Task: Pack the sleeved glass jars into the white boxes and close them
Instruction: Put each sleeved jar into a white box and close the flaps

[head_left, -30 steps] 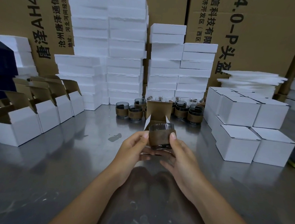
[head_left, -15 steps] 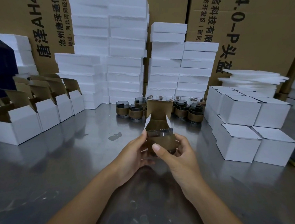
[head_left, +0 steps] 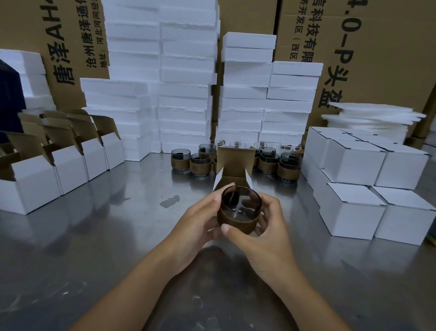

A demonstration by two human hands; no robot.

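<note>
A dark glass jar with a brown sleeve [head_left: 238,214] sits upright between both hands at the table's middle, its mouth facing up. My right hand [head_left: 263,234] curls round its right side, thumb across the sleeve's front. My left hand [head_left: 197,221] holds the left side of the jar and of the open white box [head_left: 233,166] behind it, whose brown-lined lid stands up. The box's lower part is hidden by the jar and hands. Several more sleeved jars [head_left: 288,167] wait in a row behind.
Open white boxes [head_left: 25,184] line the left side. Closed white boxes [head_left: 351,210] are stacked at the right. White foam blocks [head_left: 185,71] rise in tall stacks at the back, before large cardboard cartons. The metal table [head_left: 101,247] carries a small scrap [head_left: 169,200].
The jar has turned from lying on its side to upright with its mouth up, and has come slightly nearer. My right thumb has shifted onto the sleeve's front.
</note>
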